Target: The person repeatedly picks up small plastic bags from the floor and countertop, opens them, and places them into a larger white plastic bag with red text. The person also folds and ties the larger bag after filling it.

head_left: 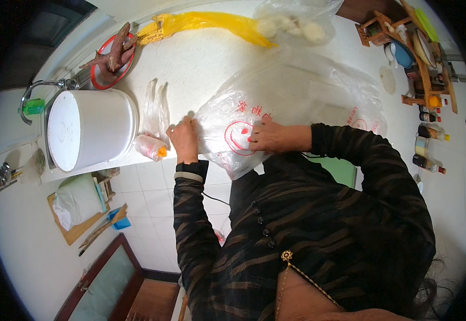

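Observation:
A large clear plastic bag (297,99) with a red smiling-face print lies spread over the white counter (190,59) in front of me. At the bag's left edge, my left hand (185,136) is closed with bent fingers, pinching the film there. My right hand (281,138) grips the bag's near part, its fingers curled on the film over the red print. Left of my left hand are a crumpled clear bag (156,109) and a small pinkish wrapped roll (151,147) with an orange end. What my fingertips pinch is partly hidden.
A white bucket (94,128) stands by the tap (40,88) at the left. Behind it sits a red-rimmed basin (104,83) with brown tubers (116,51). A yellow bag (206,21) and a clear bag of pale round pieces (297,29) lie at the back. Bottles (429,134) line the right.

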`<state>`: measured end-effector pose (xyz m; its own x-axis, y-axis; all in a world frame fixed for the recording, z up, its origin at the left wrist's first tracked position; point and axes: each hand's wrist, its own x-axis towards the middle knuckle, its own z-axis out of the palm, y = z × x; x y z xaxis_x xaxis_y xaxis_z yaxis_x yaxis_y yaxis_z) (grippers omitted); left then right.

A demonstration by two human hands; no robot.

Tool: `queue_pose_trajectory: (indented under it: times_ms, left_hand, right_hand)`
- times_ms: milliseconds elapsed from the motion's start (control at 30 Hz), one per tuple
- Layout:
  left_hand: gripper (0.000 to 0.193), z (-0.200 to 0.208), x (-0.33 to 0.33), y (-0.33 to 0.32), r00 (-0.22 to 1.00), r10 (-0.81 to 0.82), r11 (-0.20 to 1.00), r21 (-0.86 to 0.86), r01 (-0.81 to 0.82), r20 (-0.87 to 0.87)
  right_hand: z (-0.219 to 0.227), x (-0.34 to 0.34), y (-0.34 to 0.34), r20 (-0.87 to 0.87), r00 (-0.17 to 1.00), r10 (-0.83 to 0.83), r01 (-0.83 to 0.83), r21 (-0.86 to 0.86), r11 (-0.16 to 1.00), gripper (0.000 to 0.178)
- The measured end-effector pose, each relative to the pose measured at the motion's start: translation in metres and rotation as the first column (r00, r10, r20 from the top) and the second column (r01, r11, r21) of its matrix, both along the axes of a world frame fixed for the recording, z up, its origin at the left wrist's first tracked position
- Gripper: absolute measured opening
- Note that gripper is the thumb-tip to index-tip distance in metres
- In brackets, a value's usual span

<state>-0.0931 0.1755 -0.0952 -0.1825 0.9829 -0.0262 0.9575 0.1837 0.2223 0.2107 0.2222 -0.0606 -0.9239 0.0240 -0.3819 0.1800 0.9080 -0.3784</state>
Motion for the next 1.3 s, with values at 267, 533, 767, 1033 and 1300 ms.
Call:
queue_pose_trajectory:
  times_ms: [267,533,767,1033,1300]
  left_hand:
    - [0.04,0.01,0.04,-0.022,0.993,0.102,0.922,0.371,-0.114,0.052]
    - [0.07,-0.018,0.057,-0.043,0.976,-0.176,0.958,0.249,0.14,0.126]
    - [0.094,-0.034,0.053,-0.041,0.987,-0.138,0.981,0.151,0.125,0.079]
    - [0.104,-0.038,0.047,-0.046,0.974,-0.181,0.962,0.229,0.147,0.138]
    - [0.111,-0.036,0.048,-0.041,0.98,-0.157,0.964,0.233,0.125,0.122]
  right_hand:
    - [0.019,-0.001,0.035,-0.328,0.89,-0.316,0.34,0.018,0.94,0.042]
    - [-0.006,-0.066,0.103,-0.501,0.8,-0.329,0.45,0.14,0.882,0.044]
    - [-0.027,-0.087,0.131,-0.227,0.902,-0.367,0.377,0.001,0.926,0.018]
    - [-0.016,-0.054,0.179,-0.048,0.865,-0.499,0.461,-0.316,0.829,0.018]
    - [-0.02,-0.047,0.185,-0.088,0.842,-0.532,0.517,-0.15,0.843,0.035]
